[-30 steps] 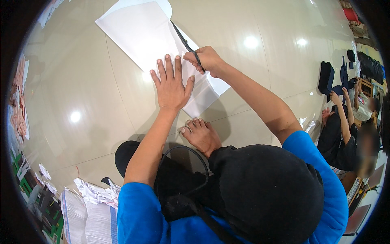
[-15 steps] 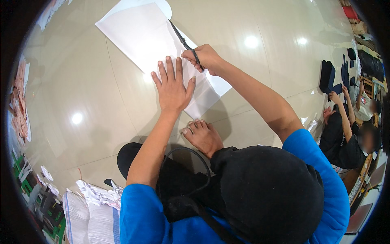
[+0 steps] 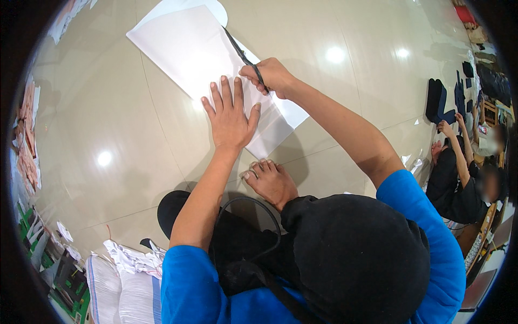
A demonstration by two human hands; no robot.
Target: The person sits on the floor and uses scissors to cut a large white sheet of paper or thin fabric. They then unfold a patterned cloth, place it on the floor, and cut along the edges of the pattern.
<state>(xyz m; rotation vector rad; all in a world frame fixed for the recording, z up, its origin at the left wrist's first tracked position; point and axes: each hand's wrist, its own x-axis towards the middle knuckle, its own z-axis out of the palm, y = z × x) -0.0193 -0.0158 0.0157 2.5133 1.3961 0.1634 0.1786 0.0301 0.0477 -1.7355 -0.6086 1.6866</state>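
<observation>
My left hand (image 3: 229, 116) lies flat with fingers spread on a large white sheet (image 3: 183, 51) on the floor, its fingertips pressing near the middle. My right hand (image 3: 275, 78) is wrapped round the handles of long black scissors (image 3: 240, 51), whose blades point toward the upper left along a cut or fold line in the sheet; which one, I cannot make out. My bare foot (image 3: 272, 186) is just below the sheet's lower corner, beside my dark-clothed leg.
Stuffed white sacks (image 3: 135, 297) and scraps are at lower left, peach cloth (image 3: 27, 129) at the left edge. Two co-workers (image 3: 458, 178) sit at the right, one handling dark navy pieces (image 3: 434, 102). Tiled floor (image 3: 367, 65) surrounds the sheet.
My right hand and the scissors have shifted slightly up and to the left. My left hand stays spread on the sheet. The view has shifted a little.
</observation>
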